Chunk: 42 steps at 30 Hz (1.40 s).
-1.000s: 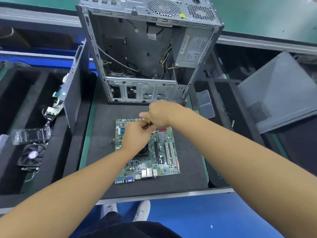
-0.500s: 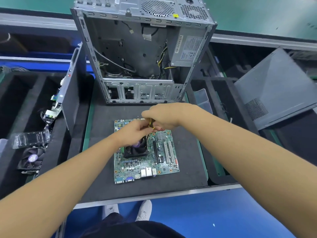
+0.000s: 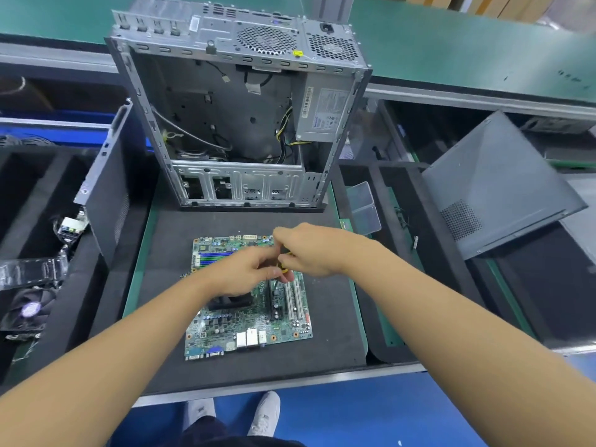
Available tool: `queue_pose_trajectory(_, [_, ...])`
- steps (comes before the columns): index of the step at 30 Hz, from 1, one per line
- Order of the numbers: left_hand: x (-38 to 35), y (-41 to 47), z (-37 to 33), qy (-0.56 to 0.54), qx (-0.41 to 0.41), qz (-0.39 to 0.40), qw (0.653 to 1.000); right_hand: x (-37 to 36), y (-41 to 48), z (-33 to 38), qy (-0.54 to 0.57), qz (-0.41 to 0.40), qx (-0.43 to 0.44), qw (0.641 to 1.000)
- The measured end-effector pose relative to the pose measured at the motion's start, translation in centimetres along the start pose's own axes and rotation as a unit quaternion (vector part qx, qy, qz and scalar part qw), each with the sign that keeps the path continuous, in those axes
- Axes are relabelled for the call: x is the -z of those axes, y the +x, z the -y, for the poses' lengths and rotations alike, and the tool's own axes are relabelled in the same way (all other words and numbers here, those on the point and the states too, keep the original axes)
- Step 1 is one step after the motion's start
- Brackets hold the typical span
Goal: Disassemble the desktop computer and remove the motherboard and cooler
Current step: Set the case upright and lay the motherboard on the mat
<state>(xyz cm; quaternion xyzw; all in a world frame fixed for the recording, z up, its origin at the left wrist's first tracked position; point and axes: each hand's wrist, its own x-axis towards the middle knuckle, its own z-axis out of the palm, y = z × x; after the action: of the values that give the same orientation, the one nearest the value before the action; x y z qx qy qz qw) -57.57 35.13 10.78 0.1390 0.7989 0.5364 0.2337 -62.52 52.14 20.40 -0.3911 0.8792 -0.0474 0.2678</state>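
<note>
My white shoes [image 3: 264,411] stand on the blue floor at six o'clock. Just beyond them the motherboard [image 3: 245,330] lies flat on the black mat [image 3: 332,311], out of the case, its port row toward me. The black cooler [image 3: 230,301] sits on the board, half hidden under my left hand [image 3: 248,272]. My hands meet above the board's middle. My right hand [image 3: 309,250] curls around a small yellow tool [image 3: 283,269]; my left fingers bend in to touch it, but I cannot tell whether they pinch it. At nine o'clock a loose fan [image 3: 29,309] lies in a foam tray. At twelve o'clock the open case [image 3: 238,124] stands with its power supply [image 3: 325,111] inside. At two o'clock a grey side panel [image 3: 496,185] leans tilted.
</note>
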Motion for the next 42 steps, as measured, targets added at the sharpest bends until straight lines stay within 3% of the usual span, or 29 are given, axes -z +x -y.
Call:
queue_pose_trajectory(5, [1.8, -1.6, 1.0, -0.01, 0.019, 0.027, 0.999, -0.9, 0.8, 1.5, 0.041, -0.007, 0.011, 0.999])
queue_pose_trajectory(20, [6.6, -7.3, 3.2, -0.15, 0.062, -0.047, 0.986, -1.1, 5.4, 7.8, 0.04, -0.035, 0.06, 0.997])
queue_pose_trajectory(36, [16.3, -20.3, 8.4, -0.169, 0.096, -0.095, 0.976, -1.5, 13.0, 22.1, 0.035, -0.038, 0.063, 0.997])
queue_pose_trajectory(42, [19.1, -24.7, 10.4, -0.121, 0.089, -0.111, 0.982, -2.1, 16.2, 27.1, 0.023, -0.031, 0.069, 0.997])
